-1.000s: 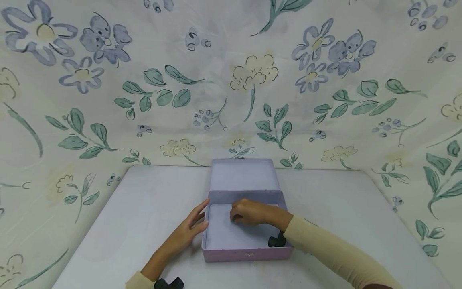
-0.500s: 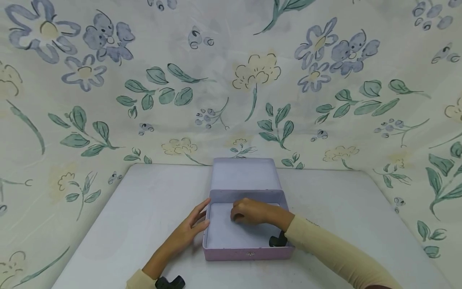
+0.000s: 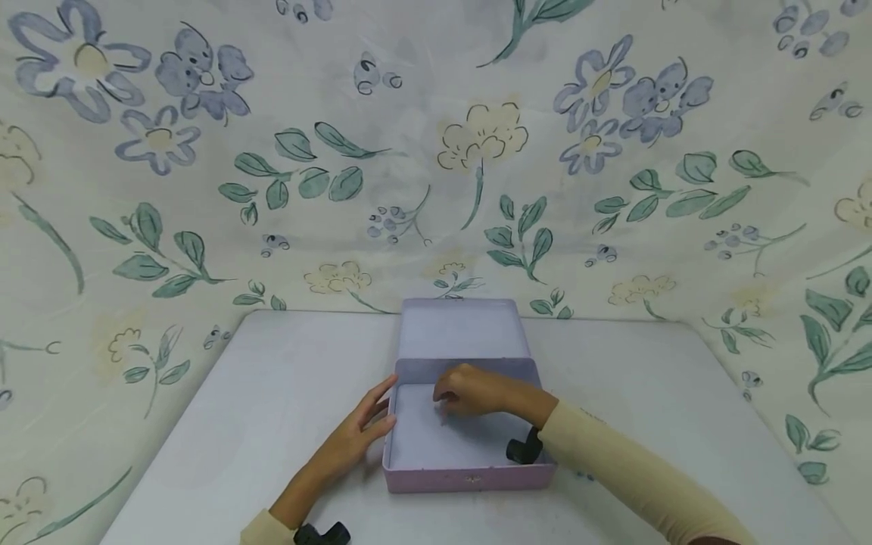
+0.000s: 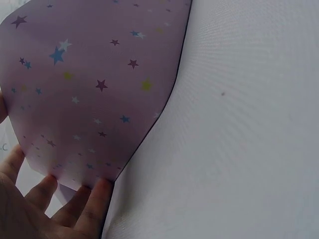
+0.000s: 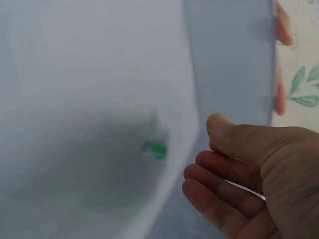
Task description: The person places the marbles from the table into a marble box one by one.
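Note:
The box point(image 3: 472, 478), lilac inside and pink in front, stands with its lid point(image 3: 463, 329) back. My left hand point(image 3: 350, 439) rests spread against its left side; in the left wrist view several fingertips of that hand point(image 4: 75, 204) touch the star-printed pink wall point(image 4: 99, 99). Inside the box, my right hand point(image 3: 477, 392) is above the floor, palm down. The right wrist view shows this hand point(image 5: 249, 169) with loosely bent fingers, thumb apart, nothing visible between them. Beside its fingertips is a small, blurred, round green thing point(image 5: 155, 150); whether it touches the floor, I cannot tell.
The white table point(image 3: 286, 378) extends around the box. Behind it hangs a floral cloth point(image 3: 409, 151). A black wrist device point(image 3: 524, 448) sits by the right wrist over the box's front right corner, another point(image 3: 323, 534) by the left wrist.
My right hand has risen slightly and moved a little toward the back of the box. A faint small shape now shows beneath its fingers. The left hand keeps its place.

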`<state>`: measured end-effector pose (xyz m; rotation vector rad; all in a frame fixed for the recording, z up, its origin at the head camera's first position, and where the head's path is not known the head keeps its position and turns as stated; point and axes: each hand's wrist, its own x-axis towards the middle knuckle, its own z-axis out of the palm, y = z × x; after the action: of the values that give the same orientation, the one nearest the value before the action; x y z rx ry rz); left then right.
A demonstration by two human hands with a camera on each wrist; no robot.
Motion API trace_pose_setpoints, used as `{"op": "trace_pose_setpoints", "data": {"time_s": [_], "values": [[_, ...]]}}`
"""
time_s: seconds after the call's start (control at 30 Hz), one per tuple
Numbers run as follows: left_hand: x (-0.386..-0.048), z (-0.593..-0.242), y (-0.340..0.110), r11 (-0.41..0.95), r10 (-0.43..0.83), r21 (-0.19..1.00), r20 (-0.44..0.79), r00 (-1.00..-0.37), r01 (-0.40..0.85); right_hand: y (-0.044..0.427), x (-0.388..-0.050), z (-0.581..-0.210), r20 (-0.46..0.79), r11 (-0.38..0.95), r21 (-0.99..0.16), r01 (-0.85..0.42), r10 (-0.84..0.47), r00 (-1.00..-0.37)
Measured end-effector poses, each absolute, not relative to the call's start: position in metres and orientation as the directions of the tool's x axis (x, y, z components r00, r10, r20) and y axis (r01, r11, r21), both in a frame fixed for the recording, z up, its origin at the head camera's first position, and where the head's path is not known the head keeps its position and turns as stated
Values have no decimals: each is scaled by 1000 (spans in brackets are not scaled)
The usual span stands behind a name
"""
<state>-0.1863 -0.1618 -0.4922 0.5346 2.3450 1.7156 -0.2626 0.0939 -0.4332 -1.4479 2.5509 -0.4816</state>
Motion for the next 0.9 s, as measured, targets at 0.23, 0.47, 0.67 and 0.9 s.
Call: {"op": "trace_pose_setpoints", "data": {"time_s": [0.23, 0.47, 0.67, 0.9], "values": [[-186, -491, -160, 285, 378, 944, 46, -925, 164, 105, -264, -405, 27, 494, -407, -768, -834, -551], [-185, -492, -160, 297, 377, 941, 40, -925, 162, 135, -261, -387, 72, 481, -469, -741, -815, -574], [-187, -495, -160, 276, 399, 944, 62, -915, 184, 176, -249, -373, 114, 497, -515, -699, -768, -630], [-189, -493, -163, 264, 416, 945, 71, -906, 196, 218, -229, -360, 175, 526, -492, -694, -721, -671]]}}
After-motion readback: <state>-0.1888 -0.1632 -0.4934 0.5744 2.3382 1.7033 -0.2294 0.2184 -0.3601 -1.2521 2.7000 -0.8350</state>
